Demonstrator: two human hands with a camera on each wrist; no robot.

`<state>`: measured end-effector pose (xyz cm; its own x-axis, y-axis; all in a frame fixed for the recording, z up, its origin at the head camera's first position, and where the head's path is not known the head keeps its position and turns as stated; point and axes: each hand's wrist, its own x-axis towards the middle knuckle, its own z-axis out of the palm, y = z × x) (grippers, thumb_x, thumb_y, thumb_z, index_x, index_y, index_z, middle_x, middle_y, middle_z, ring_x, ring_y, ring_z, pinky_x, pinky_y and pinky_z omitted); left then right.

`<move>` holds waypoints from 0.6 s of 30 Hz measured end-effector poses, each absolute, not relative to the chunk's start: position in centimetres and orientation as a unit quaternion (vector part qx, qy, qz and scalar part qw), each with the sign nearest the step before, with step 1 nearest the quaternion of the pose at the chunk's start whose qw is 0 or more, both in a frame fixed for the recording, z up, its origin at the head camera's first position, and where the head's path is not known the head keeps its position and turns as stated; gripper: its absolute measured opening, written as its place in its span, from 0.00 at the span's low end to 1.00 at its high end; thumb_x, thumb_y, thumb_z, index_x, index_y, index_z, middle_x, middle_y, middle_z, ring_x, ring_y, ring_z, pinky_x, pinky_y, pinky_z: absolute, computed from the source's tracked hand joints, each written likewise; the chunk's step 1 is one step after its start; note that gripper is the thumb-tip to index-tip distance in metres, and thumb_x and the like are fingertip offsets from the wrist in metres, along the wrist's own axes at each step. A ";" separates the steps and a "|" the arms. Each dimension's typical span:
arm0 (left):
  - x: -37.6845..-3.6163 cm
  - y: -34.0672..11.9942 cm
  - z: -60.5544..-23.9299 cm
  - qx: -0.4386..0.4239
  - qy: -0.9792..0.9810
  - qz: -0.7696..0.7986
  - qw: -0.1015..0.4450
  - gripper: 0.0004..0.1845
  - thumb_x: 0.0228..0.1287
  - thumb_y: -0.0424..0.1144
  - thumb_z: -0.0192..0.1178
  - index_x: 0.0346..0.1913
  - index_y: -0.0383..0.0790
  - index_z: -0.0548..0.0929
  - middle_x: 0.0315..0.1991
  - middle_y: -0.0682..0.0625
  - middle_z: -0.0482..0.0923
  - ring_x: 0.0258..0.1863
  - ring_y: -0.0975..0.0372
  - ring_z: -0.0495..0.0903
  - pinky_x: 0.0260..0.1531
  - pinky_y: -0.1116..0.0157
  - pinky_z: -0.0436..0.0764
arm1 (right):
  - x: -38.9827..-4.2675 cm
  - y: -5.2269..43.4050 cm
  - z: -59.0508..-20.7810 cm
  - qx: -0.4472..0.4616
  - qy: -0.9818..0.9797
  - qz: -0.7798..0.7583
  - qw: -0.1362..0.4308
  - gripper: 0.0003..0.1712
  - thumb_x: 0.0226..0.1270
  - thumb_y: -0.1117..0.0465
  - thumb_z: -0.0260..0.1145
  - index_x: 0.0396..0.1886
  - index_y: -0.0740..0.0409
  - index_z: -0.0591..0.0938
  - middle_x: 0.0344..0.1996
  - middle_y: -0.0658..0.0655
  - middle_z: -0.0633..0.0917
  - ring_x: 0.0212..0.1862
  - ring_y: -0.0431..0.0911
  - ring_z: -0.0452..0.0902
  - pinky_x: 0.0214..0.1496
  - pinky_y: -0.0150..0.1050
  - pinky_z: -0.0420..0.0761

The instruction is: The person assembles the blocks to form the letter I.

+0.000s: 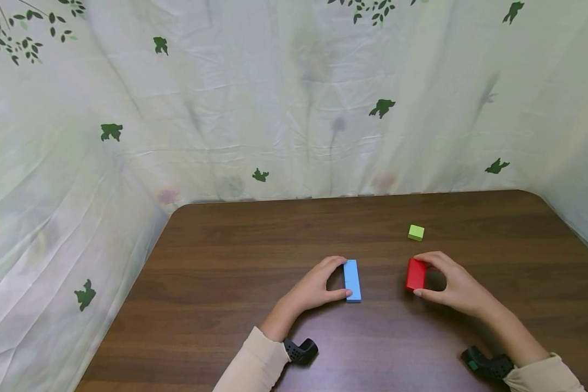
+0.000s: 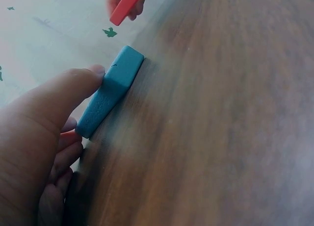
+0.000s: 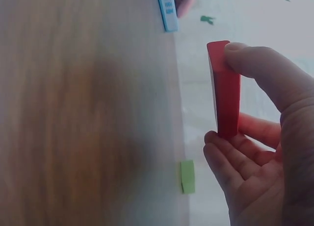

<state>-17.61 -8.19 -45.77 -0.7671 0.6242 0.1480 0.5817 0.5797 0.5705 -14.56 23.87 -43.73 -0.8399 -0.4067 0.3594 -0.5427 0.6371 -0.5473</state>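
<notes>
My left hand [image 1: 310, 289] pinches a long, flat blue block [image 1: 352, 280] by its two ends, thumb on the near end and fingers at the far end. In the left wrist view the underside of this blue block [image 2: 110, 92] lies along the wooden table top. To the right, a red rectangular block [image 1: 415, 274] is gripped between the thumb and fingers of my right hand [image 1: 454, 284]. In the right wrist view the red block [image 3: 228, 98] is held raised off the table. A small green block [image 1: 416, 233] lies beyond the right hand.
The brown wooden table [image 1: 255, 234] has rounded far corners. Behind it and along its sides hangs a pale curtain [image 1: 284, 109] with green leaf prints. A black device [image 1: 301, 351] is strapped to the left wrist, and another black device [image 1: 487, 363] to the right.
</notes>
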 end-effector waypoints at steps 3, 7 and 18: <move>-17.6 -8.2 -45.7 0.340 0.888 0.309 0.033 0.36 0.56 0.55 0.58 0.64 0.41 0.62 0.62 0.49 0.61 0.61 0.61 0.60 0.57 0.63 0.61 | -14.5 23.5 -43.8 0.279 -0.892 0.340 0.102 0.34 0.42 0.57 0.76 0.52 0.58 0.73 0.46 0.49 0.73 0.42 0.39 0.69 0.39 0.36 0.74; -17.6 -8.2 -45.7 0.340 0.888 0.308 0.033 0.36 0.56 0.55 0.58 0.64 0.41 0.62 0.62 0.49 0.61 0.61 0.61 0.60 0.57 0.63 0.61 | -14.4 23.0 -44.0 0.292 -0.887 0.343 0.100 0.34 0.42 0.57 0.76 0.51 0.57 0.74 0.46 0.49 0.73 0.43 0.39 0.69 0.39 0.37 0.74; -17.6 -8.2 -45.7 0.339 0.889 0.308 0.030 0.36 0.56 0.55 0.59 0.64 0.40 0.63 0.61 0.49 0.61 0.61 0.61 0.60 0.57 0.63 0.61 | -13.9 21.4 -44.3 0.299 -0.883 0.356 0.063 0.35 0.44 0.50 0.74 0.53 0.54 0.73 0.47 0.45 0.72 0.44 0.38 0.69 0.39 0.37 0.75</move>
